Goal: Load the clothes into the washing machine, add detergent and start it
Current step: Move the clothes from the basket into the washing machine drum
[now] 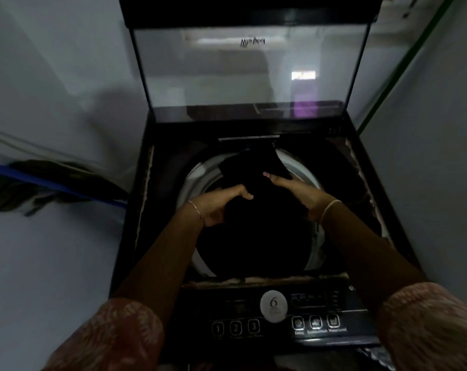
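A black top-loading washing machine point(136, 210) stands in front of me with its glass lid point(248, 70) raised upright. A black garment point(256, 170) hangs over the round drum opening point(200, 172), its lower part lost in the dark drum. My left hand point(221, 204) grips the cloth's left edge with curled fingers. My right hand point(294, 188) holds its right side, fingers pressed on the fabric. Both hands are above the drum. No detergent is in view.
The control panel point(275, 314) with a round silver dial and numbered buttons lies at the near edge. Pale walls close in on both sides. A blue rod with dark cloth point(39, 180) lies at the left. A green pipe point(403, 65) runs along the right wall.
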`<act>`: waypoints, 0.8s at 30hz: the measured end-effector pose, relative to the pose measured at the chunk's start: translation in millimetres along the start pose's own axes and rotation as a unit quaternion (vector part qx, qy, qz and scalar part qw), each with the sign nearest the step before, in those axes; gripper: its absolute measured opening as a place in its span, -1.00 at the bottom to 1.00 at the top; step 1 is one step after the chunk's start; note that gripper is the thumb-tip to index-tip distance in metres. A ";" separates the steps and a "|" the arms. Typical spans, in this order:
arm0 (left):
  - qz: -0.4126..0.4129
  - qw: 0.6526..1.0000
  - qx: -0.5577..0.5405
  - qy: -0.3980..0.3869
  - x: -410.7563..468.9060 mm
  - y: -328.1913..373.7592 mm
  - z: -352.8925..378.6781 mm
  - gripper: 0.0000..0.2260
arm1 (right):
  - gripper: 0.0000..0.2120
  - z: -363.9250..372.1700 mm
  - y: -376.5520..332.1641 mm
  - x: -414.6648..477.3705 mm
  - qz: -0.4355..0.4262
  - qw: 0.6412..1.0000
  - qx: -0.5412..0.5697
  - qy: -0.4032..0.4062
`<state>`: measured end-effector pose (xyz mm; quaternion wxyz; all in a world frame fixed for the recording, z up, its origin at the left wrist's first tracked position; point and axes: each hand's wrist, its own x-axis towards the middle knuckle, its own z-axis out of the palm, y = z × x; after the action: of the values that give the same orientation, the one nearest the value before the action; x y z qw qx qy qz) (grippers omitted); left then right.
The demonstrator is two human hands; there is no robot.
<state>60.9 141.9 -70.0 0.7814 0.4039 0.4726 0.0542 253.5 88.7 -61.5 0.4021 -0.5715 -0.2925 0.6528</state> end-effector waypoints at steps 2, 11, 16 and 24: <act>-0.050 0.998 0.026 -0.012 12.8 -5.4 -8.6 -0.92 | -0.46 -4.2 6.4 10.9 0.067 0.998 -0.015 -0.017; -0.176 0.980 0.090 0.012 44.4 -20.0 -26.2 -0.84 | -0.57 -5.3 33.0 36.7 0.231 0.969 -0.026 -0.088; -0.152 0.963 0.198 0.100 61.9 -29.1 -20.7 -0.74 | -0.53 -1.1 55.1 49.2 0.237 0.930 -0.281 -0.017; -0.050 0.957 0.222 0.182 85.5 -25.6 -3.7 -0.73 | -0.66 -10.5 49.0 44.0 0.126 0.949 -0.279 0.080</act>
<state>97.2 166.7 -147.7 0.5750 0.5262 0.6262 -0.0185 253.5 100.9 -127.1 0.1632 -0.7432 -0.3557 0.5427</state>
